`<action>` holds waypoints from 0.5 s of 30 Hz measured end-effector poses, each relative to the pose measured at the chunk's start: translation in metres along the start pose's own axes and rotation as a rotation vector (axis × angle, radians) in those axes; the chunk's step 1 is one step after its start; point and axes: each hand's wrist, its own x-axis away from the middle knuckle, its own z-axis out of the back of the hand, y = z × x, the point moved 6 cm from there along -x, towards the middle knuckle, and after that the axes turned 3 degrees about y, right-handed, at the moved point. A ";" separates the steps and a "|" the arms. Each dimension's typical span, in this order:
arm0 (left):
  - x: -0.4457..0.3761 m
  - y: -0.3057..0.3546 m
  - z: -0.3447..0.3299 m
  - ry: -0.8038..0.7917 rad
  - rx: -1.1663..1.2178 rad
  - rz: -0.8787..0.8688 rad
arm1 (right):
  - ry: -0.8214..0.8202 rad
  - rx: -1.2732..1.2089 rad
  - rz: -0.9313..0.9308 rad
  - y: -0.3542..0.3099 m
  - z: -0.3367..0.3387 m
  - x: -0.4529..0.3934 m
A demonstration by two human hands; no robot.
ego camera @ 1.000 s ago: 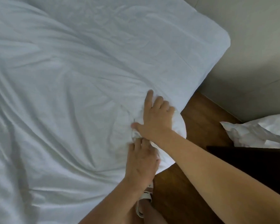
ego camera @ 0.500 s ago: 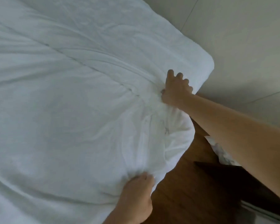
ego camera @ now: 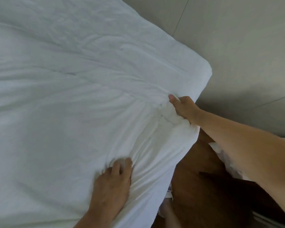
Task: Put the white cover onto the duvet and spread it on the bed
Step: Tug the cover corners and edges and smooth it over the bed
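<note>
The white covered duvet [ego camera: 72, 104] lies wrinkled over the bed and fills the left and middle of the view. Its near right corner bulges over the bed's edge. My right hand [ego camera: 183, 108] grips a bunch of the white cover at that corner, thumb pointing up and fingers wrapped under the cloth. My left hand [ego camera: 113, 180] lies on top of the cover near the bed's front edge, fingers spread and pressing into the fabric; it is blurred.
The bed's far right corner [ego camera: 202, 73] stands close to a grey wall [ego camera: 237, 46]. Brown wooden floor [ego camera: 196, 186] runs beside the bed. More white bedding [ego camera: 227, 160] lies on the floor under my right forearm. A dark piece of furniture [ego camera: 237, 191] sits at lower right.
My right hand has shifted along the corner and now holds the cloth from the side. My left hand has moved from the edge up onto the cover.
</note>
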 end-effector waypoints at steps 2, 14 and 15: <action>-0.001 0.003 -0.002 0.002 -0.010 0.030 | -0.027 0.052 -0.037 -0.004 0.004 -0.017; -0.208 0.038 0.042 0.111 0.684 0.605 | 0.080 0.224 0.027 0.054 0.015 0.051; -0.224 0.044 0.041 0.140 0.725 0.581 | -0.005 0.043 -0.053 0.065 0.023 0.032</action>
